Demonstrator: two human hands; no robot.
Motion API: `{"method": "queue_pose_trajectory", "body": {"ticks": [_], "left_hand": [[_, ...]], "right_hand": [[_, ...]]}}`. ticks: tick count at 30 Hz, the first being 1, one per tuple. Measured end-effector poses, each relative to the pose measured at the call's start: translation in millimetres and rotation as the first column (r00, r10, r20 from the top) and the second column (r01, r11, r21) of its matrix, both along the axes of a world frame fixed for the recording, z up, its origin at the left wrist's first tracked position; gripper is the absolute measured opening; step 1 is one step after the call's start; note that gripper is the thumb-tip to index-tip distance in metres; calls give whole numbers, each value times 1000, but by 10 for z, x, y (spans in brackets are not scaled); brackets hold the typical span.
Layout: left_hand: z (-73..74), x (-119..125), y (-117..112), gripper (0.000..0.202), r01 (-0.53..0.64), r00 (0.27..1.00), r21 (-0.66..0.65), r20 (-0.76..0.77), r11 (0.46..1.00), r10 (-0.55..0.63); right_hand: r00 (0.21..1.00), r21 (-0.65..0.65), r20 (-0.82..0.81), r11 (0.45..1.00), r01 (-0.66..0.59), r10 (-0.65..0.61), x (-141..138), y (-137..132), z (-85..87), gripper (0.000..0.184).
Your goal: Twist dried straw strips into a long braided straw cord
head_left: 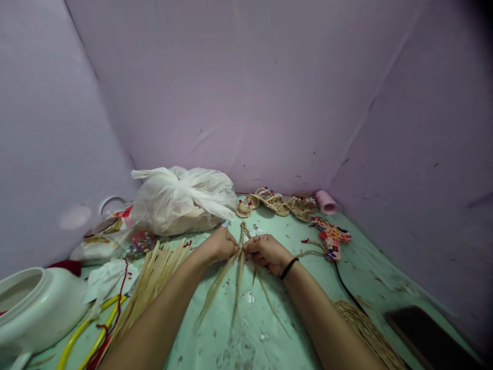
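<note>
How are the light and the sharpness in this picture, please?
Head view: rather dim light, with a pale patch on the left-hand wall; head view: the picture's upper right corner falls nearly black; head view: the strands blur toward their lower ends.

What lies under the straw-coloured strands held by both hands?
Under the straw-coloured strands shows a green surface with scattered scraps; whatever the left hand and right hand cover is hidden.

Under soft, dim light, the left wall (46,128) shows pale glare; the strands (239,280) seem blurred.
</note>
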State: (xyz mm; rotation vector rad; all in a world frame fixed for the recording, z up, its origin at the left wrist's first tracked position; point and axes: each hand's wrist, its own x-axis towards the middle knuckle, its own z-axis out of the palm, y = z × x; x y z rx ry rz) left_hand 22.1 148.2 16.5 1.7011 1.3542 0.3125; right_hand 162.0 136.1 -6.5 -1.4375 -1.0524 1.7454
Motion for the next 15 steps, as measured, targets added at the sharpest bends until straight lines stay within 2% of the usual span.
{"method": "queue_pose_trajectory", "body": {"ticks": [4, 7, 11, 15], "left_hand": [[20, -41, -14, 16, 77, 991, -90, 118, 993, -66], [12, -48, 3, 5, 4, 994, -157, 106, 988, 13], [-36, -49, 37, 9, -108, 991, -202, 56, 974, 121], [-11, -52, 34, 17, -81, 991, -212, 84, 974, 100]], "right_hand": [[1000, 2, 7, 1000, -5, 5, 5, -1, 16, 4], [1000, -5, 19, 1000, -11, 11, 7, -7, 24, 4], [1000, -6, 13, 1000, -9, 9, 7, -10, 20, 4], [1000, -7, 11, 1000, -7, 7, 4, -12, 16, 5]]}}
